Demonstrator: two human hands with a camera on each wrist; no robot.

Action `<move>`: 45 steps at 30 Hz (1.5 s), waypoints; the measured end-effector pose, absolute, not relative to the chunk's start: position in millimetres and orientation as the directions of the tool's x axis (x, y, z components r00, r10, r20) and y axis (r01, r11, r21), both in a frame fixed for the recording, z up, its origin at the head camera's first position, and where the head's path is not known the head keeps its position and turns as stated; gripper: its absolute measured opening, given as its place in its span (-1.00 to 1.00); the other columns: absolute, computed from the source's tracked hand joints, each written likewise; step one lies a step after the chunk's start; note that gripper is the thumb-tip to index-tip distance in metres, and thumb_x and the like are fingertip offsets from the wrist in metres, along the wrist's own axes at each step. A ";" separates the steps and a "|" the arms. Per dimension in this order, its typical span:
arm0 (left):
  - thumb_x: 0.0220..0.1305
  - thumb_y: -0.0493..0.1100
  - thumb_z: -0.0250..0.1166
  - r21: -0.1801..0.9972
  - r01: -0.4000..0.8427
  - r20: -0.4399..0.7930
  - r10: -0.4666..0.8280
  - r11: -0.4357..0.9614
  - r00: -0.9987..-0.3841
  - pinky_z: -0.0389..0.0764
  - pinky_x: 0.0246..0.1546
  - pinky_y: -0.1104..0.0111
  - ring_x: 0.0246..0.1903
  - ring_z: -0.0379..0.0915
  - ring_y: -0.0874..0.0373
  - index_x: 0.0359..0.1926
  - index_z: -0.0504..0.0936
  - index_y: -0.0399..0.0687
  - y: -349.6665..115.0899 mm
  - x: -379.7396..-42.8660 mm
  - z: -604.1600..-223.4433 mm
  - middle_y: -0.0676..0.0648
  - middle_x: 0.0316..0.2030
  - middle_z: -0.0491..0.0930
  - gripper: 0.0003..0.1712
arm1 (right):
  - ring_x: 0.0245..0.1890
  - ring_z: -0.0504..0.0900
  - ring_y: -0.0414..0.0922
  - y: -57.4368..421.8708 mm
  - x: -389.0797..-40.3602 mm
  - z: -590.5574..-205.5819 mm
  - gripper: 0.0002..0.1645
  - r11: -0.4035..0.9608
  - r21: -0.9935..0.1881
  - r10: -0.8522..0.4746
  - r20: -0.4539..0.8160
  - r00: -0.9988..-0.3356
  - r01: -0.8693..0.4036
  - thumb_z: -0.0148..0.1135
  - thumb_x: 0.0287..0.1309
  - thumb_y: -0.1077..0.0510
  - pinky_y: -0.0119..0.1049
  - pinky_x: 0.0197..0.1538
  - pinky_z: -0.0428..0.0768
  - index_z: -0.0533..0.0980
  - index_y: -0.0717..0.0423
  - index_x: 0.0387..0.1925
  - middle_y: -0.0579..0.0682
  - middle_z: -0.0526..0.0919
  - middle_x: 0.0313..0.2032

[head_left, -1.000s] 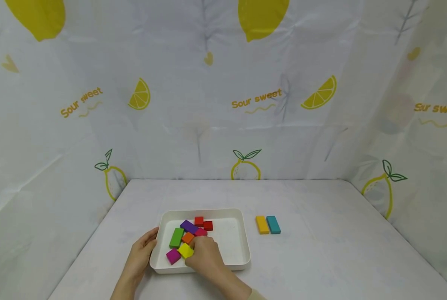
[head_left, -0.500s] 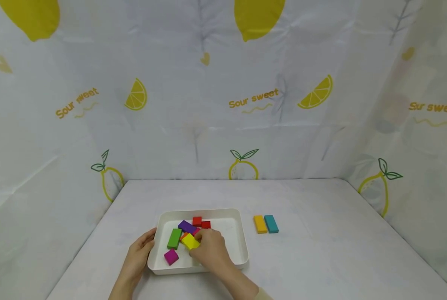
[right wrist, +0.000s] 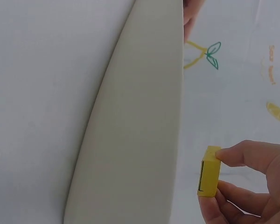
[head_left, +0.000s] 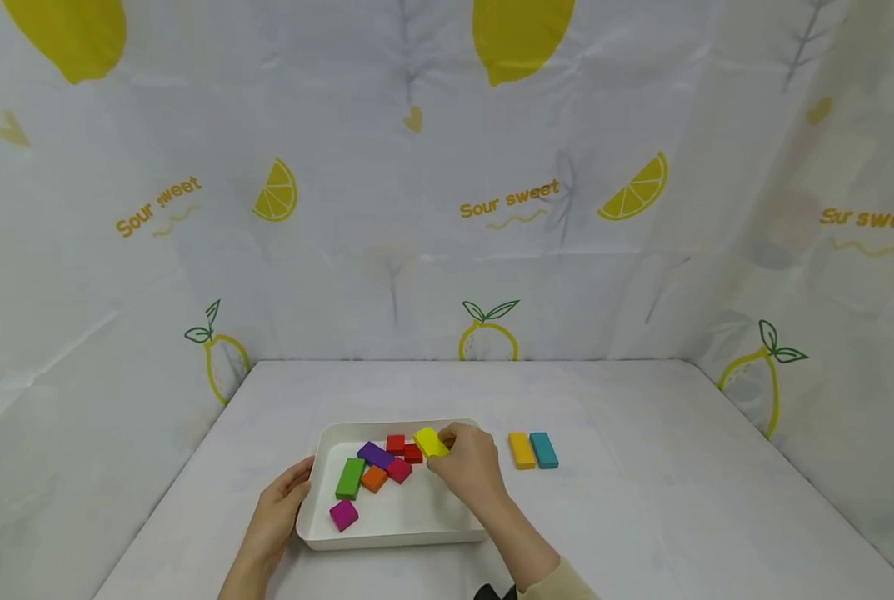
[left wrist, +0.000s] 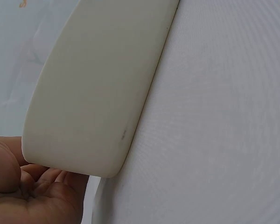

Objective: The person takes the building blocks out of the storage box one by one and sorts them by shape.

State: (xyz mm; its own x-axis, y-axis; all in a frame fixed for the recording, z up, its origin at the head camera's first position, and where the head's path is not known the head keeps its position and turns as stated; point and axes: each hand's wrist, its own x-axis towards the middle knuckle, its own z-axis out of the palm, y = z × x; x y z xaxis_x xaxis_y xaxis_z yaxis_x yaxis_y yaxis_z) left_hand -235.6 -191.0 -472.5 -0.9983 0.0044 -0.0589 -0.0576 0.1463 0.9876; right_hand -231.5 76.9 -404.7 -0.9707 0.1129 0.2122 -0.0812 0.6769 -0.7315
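My right hand (head_left: 471, 467) pinches a yellow block (head_left: 430, 442) over the back right part of a white tray (head_left: 432, 533). In the right wrist view, thumb and fingertips hold that block (right wrist: 209, 171) by its sides, above the tray's rim. My left hand (head_left: 274, 508) holds the left wall of the tray; in the left wrist view, the thumb is at the rim and the fingers (left wrist: 56, 186) lie along the wall, partly hidden by it. Inside the tray lie a green block (head_left: 351, 479), a purple block (head_left: 375, 454), an orange block (head_left: 375, 478) and a magenta block (head_left: 344, 515).
Also in the tray are two red blocks (head_left: 395, 444) and a pink-red block (head_left: 399, 470). Right of the tray, an orange-yellow block (head_left: 521, 451) and a teal block (head_left: 544, 450) lie side by side on the white table (head_left: 641, 500). A lemon-print cloth (head_left: 387, 275) hangs behind.
My right hand took up the yellow block from beside the magenta one and carried it right and toward the back, uncovering the orange and pink-red blocks. The left hand stays at the tray.
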 end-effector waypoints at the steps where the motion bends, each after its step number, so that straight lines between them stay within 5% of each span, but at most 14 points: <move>1: 0.52 -0.33 -0.16 0.988 -0.056 -0.057 0.005 0.144 -0.998 0.43 0.34 0.47 0.46 0.10 -0.20 0.46 0.13 -0.39 -190.7 -235.5 -472.7 -0.47 0.43 0.17 -0.45 | -0.32 0.60 -0.10 79.6 -231.9 -405.0 -0.62 0.677 -0.733 0.122 0.211 -0.970 -0.074 0.51 -0.11 0.24 -0.12 -0.07 0.78 0.66 0.25 -0.17 0.10 0.73 -0.26; 10: 0.52 -0.32 -0.13 0.990 -0.061 -0.061 -0.004 0.128 -0.998 0.45 0.13 0.72 0.45 0.10 -0.16 0.45 0.16 -0.39 -189.0 -235.2 -474.4 -0.46 0.42 0.20 -0.45 | -0.31 0.60 -0.09 109.2 -238.7 -406.7 -0.61 0.691 -0.723 0.219 0.214 -0.952 -0.003 0.50 -0.09 0.23 -0.14 -0.07 0.76 0.67 0.26 -0.15 0.11 0.75 -0.27; 21: 0.52 -0.32 -0.15 0.988 -0.063 -0.063 -0.003 0.144 -0.998 0.45 0.10 0.74 0.45 0.10 -0.17 0.46 0.15 -0.37 -190.1 -234.9 -472.1 -0.46 0.43 0.19 -0.45 | -0.29 0.67 -0.02 162.3 -243.4 -406.4 -0.59 0.655 -0.750 0.342 0.192 -0.920 0.087 0.39 -0.11 0.22 -0.22 -0.26 0.72 0.67 0.31 -0.14 0.17 0.75 -0.26; 34: 0.52 -0.31 -0.17 0.986 -0.080 -0.080 -0.011 0.144 -0.997 0.47 0.18 0.68 0.46 0.08 -0.17 0.47 0.14 -0.34 -191.5 -234.5 -471.9 -0.43 0.44 0.18 -0.44 | -0.25 0.68 0.08 208.7 -242.5 -423.0 -0.54 0.661 -0.730 0.420 0.168 -0.892 0.174 0.39 -0.04 0.18 -0.14 -0.25 0.73 0.63 0.39 -0.10 0.30 0.73 -0.20; 45: 0.50 -0.32 -0.17 0.987 -0.075 -0.076 0.005 0.142 -0.997 0.43 0.38 0.34 0.46 0.09 -0.20 0.48 0.12 -0.36 -190.5 -234.3 -472.2 -0.45 0.45 0.16 -0.43 | -0.09 0.64 0.26 234.2 -241.2 -435.8 -0.53 0.664 -0.699 0.466 0.109 -0.878 0.266 0.35 0.06 0.17 0.09 -0.06 0.70 0.59 0.47 -0.07 0.42 0.67 -0.07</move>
